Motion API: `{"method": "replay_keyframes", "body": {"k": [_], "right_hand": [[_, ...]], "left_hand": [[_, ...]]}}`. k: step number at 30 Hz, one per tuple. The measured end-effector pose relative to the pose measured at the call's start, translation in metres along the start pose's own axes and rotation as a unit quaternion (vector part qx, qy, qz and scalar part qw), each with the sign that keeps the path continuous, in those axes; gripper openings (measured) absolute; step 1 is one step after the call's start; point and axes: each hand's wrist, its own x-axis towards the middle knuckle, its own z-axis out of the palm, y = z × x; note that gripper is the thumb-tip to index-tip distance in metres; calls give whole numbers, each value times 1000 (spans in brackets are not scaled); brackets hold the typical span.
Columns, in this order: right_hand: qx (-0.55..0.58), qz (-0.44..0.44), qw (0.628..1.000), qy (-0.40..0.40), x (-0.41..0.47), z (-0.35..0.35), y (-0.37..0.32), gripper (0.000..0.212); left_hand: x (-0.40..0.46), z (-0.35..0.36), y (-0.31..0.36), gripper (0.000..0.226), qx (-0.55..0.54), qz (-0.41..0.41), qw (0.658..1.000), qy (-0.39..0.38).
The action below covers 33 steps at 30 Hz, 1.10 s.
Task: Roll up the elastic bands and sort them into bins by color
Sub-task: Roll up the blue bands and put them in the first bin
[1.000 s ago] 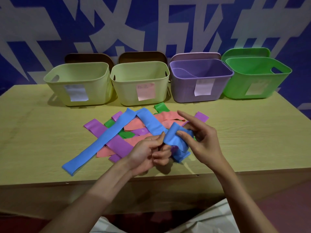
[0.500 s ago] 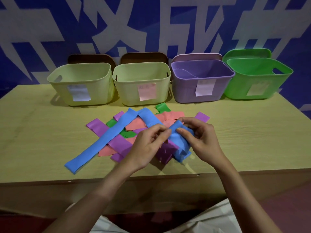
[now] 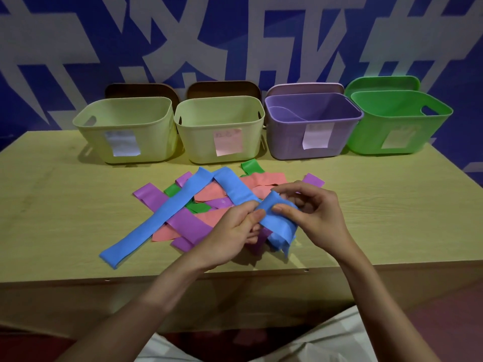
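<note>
Wooden table (image 3: 78, 205) carries four bins along its far edge: two pale yellow bins (image 3: 125, 131) (image 3: 219, 129), a purple bin (image 3: 311, 126) and a green bin (image 3: 397, 124), each with a paper label on the front; label text not legible. Near the table's middle lies a pile of flat bands (image 3: 198, 220) in purple, salmon and green, overlapping. One long blue band (image 3: 167, 212) runs over the pile, its free end lying near the front edge at the left, its other end wound into a loose roll above the table. Left hand (image 3: 235, 231) pinches that roll's edge between thumb and fingers; right hand (image 3: 313, 212) grips the roll itself, thumb pressed on the outer wrap. Judgement: rolling is at an early stage, most of the band unwound. Risks: the elastic springs open if either pinch slackens; the trailing length drags pile bands off position; no bin is blue, so mis-sorting is possible.
</note>
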Motion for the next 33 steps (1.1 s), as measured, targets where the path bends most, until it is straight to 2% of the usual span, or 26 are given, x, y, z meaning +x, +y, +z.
{"method": "replay_keyframes", "body": {"k": [5,10,14,22,28,31,33], "right_hand": [[67,35,997,-28,0,-9,-8,44],[39,53,998,-6,-1,-7,-11,20],[8,19,1000,-7,-1,-5,-12,8],[-44,-58,997,-4,0,-5,-5,14],[-64,-56,996,-6,2,-5,-2,13],[-65,-53,996,-11,3,-7,-1,14],[-56,-48,997,-6,3,-8,-1,13]], "left_hand": [[0,7,-2,20,28,72,996,37],[0,10,-1,24,-4,92,994,60],[0,12,0,25,-46,68,995,48],[3,8,1,25,-38,30,998,48],[8,5,-3,26,72,58,992,86],[7,5,-4,30,73,75,992,75],[6,7,-3,21,70,81,992,72]]}}
